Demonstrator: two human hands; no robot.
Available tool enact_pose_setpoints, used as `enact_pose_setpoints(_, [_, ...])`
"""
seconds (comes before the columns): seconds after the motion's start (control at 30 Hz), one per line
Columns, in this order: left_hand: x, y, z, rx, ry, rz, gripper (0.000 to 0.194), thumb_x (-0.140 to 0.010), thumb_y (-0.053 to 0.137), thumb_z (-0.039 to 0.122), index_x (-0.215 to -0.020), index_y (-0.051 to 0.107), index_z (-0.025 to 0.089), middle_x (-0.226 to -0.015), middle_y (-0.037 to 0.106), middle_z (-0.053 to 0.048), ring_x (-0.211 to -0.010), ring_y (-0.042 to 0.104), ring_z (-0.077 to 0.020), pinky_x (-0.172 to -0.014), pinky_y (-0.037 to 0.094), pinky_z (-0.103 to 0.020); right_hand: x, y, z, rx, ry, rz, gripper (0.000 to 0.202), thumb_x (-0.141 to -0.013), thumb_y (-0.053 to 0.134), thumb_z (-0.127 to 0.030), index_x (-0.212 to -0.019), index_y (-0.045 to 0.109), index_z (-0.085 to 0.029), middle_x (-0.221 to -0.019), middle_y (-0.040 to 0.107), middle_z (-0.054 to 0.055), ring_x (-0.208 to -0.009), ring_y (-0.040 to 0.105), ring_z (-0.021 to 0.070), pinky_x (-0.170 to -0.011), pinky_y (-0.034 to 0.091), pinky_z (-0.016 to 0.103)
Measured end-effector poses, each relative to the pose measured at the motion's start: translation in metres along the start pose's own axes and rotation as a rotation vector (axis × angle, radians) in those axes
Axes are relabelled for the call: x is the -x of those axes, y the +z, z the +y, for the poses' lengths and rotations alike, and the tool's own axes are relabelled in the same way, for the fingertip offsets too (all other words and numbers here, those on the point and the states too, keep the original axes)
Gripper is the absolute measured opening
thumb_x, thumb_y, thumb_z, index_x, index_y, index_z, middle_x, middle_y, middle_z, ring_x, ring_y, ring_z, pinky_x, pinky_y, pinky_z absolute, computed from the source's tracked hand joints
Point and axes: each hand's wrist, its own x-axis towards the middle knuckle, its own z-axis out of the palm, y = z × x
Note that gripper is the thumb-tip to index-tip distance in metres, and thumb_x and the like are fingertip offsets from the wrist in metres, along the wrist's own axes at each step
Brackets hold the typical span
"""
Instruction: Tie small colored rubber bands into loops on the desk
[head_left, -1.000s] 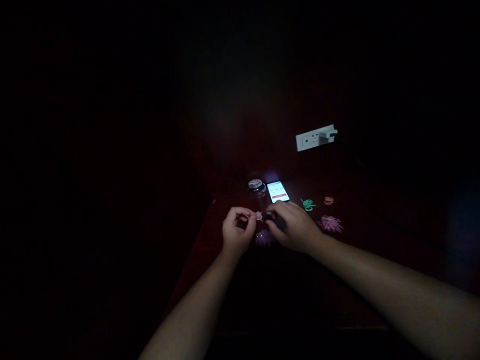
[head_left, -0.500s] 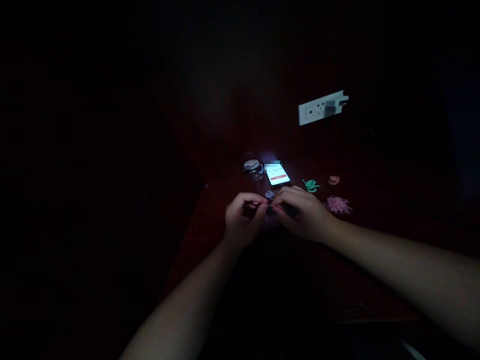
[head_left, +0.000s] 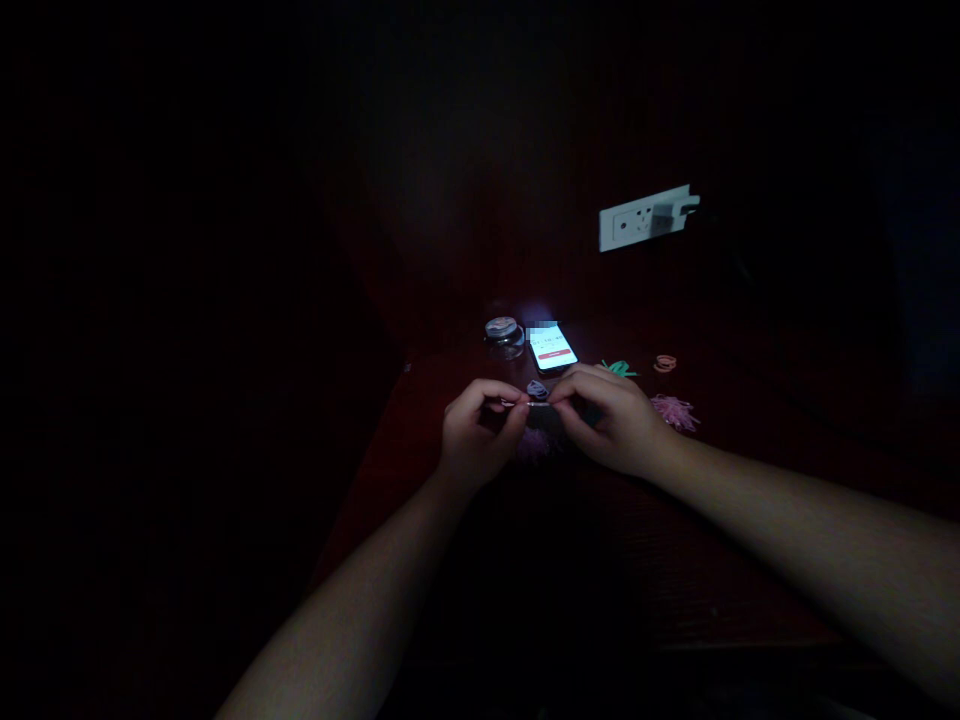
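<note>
Between my two hands a thin pale strip (head_left: pixel 539 404) is stretched level. My left hand (head_left: pixel 484 425) pinches its left end, and a bit of pale material shows by the fingers. Its right end is in the pinched fingertips of my right hand (head_left: pixel 607 415). Just behind the strip lies a small bundle of lavender bands (head_left: pixel 537 389). A dim purple pile (head_left: pixel 535 445) lies below the strip. Right of my right hand is a pile of pink strips (head_left: pixel 675 411). Green strips (head_left: pixel 619 369) are partly hidden behind that hand.
A lit phone (head_left: pixel 553 346) lies behind my hands, with a lidded glass jar (head_left: pixel 504 338) to its left. Orange bands (head_left: pixel 664 363) lie at the right on the dark red table (head_left: pixel 397 440). A white socket panel (head_left: pixel 645 220) with a plug is on the wall.
My hands have moved slightly apart, and more of the strip shows between them. My right hand now covers more of the green strips. The view has shifted slightly.
</note>
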Motion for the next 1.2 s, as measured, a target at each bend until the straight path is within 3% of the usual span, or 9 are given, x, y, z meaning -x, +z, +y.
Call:
enact_pose_setpoints(0.2, [0.0001,0.0004,0.0017,-0.008,0.019,-0.012,0.01,-0.081,0.069,0.016,-0.088,0.063,0.019,-0.085,0.068,-0.003,-0.076,0.067,-0.0129,-0.066,0.053,-0.024,0.0016,-0.0014,-0.0026,-0.024,0.009,-0.033,0.012,-0.082,0.058,-0.016,-0.093,0.058,-0.021,-0.084,0.062,0.003,-0.079,0.058,0.0184,-0.074,0.043,0.035])
enact_pose_setpoints(1.2, [-0.0003,-0.0006,0.0023,0.005,0.023,-0.089,0.01,-0.081,0.07,0.018,-0.089,0.064,0.02,-0.087,0.071,-0.004,-0.079,0.068,-0.0151,-0.069,0.054,-0.027,-0.0001,0.0003,0.0001,0.045,0.019,-0.097,0.005,-0.088,0.054,-0.016,-0.086,0.058,-0.02,-0.085,0.064,0.003,-0.08,0.058,0.0177,-0.074,0.039,0.034])
